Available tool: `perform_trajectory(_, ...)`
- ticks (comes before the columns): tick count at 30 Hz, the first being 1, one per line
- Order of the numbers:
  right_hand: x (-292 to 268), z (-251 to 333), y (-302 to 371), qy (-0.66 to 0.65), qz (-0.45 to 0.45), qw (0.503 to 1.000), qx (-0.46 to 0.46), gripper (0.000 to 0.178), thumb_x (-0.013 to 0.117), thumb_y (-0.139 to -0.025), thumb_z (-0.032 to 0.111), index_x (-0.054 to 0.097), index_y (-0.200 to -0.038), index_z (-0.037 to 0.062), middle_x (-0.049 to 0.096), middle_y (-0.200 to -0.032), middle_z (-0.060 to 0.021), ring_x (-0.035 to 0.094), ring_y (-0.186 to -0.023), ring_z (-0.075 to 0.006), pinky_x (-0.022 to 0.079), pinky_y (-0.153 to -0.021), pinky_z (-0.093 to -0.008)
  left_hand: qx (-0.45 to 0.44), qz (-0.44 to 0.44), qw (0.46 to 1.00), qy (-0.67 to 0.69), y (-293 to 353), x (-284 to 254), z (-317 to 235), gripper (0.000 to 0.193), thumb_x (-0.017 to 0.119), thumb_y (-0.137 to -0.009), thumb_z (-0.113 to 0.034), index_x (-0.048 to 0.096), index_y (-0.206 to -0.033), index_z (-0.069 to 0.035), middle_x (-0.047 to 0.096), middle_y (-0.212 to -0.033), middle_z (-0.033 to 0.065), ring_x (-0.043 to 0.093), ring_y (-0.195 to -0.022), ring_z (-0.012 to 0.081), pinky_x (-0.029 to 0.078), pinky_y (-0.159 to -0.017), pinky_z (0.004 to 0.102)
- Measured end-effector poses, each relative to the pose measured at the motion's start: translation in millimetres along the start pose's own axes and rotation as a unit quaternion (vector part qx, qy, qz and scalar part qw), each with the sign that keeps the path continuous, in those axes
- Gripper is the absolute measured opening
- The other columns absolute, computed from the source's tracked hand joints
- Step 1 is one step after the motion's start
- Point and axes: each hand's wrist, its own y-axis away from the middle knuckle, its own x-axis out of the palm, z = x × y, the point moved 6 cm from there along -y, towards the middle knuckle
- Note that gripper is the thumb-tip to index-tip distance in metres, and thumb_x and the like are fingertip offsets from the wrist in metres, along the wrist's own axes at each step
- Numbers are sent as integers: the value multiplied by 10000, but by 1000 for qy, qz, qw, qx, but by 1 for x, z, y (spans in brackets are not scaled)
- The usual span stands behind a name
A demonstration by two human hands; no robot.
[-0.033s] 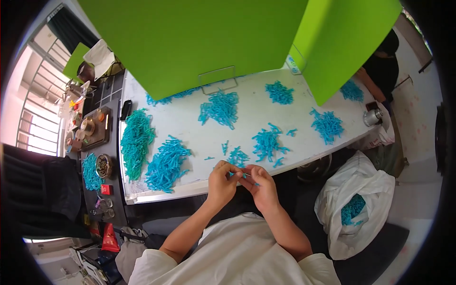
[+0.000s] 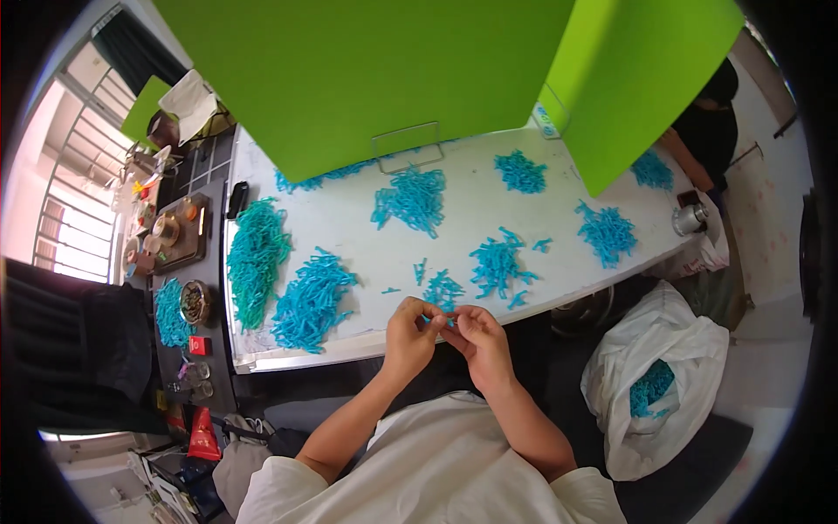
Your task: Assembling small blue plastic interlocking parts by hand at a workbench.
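Note:
My left hand (image 2: 410, 339) and my right hand (image 2: 485, 346) meet just in front of the table's near edge, fingertips almost touching. Pinched between them is a small blue strip-like piece (image 2: 450, 320); the fingers hide most of it, so its exact kind does not show. Right beyond my fingertips lies a small heap of similar blue pieces (image 2: 443, 290). A larger scattered heap (image 2: 496, 265) is to its right, with a few loose pieces around it. To the left are a big blue heap (image 2: 312, 303) and a greener heap (image 2: 258, 265).
Green upright panels (image 2: 367, 79) stand on the white table (image 2: 349, 231); more blue heaps (image 2: 410, 201) lie near them. A white sack (image 2: 602, 410) with blue pieces is at my right. A metal canister (image 2: 690, 218) stands at the right end, near another person's arm (image 2: 685, 157).
The whole scene sits slightly farther right in the picture. My hands stay together, with the fingers slightly shifted; a blue bit seen by my right fingers before is now hidden.

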Motion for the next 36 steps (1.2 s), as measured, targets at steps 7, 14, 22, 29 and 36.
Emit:
perform_trajectory(7, -6, -26, -8, 165, -36, 983, -78, 133, 655, -937, 48, 600, -1040, -17, 685, -964, -106, 699, -889, -200, 583, -816, -301, -64, -32, 994, 81, 17, -32, 17, 92, 686, -854, -17, 670, -939, -48, 619, -825, 56, 547, -665, 149, 460, -611, 298)
perform_trajectory(14, 8, -21, -5, 110, 19, 994, 20, 97, 629, -963, 104, 609, -1004, 19, 695, -958, -113, 701, -845, -199, 590, -769, -303, 52, -144, 889, -432, 8, -117, 40, 148, 762, -749, -68, 684, -872, -95, 580, -861, 105, 616, -757, 327, 499, -649, 427)
perform_trajectory(22, 14, -32, 2, 188, 43, 981, 37, 136, 675, -943, 150, 616, -1013, 50, 682, -869, -56, 645, -728, -100, 536, -651, -227, -60, -79, 995, -10, 14, -96, 40, 115, 702, -846, 2, 634, -932, -32, 611, -965, 91, 669, -820, 187, 566, -665, 312)
perform_trajectory(29, 26, -44, 6, 176, 79, 978, 84, 129, 682, -939, 148, 608, -983, 52, 674, -855, -52, 627, -697, -94, 512, -615, -221, -151, -23, 912, 380, 28, -51, 40, 140, 651, -882, 58, 620, -1012, 18, 648, -988, 87, 661, -799, 149, 596, -786, 319)
perform_trajectory(36, 25, -34, 1, 240, 84, 967, -21, 93, 671, -933, 84, 599, -969, 38, 659, -838, -53, 610, -702, -93, 503, -608, -220, -174, 86, 945, 264, 30, -34, 56, 189, 702, -814, 92, 649, -979, 16, 695, -935, 88, 680, -830, 143, 561, -772, 269)
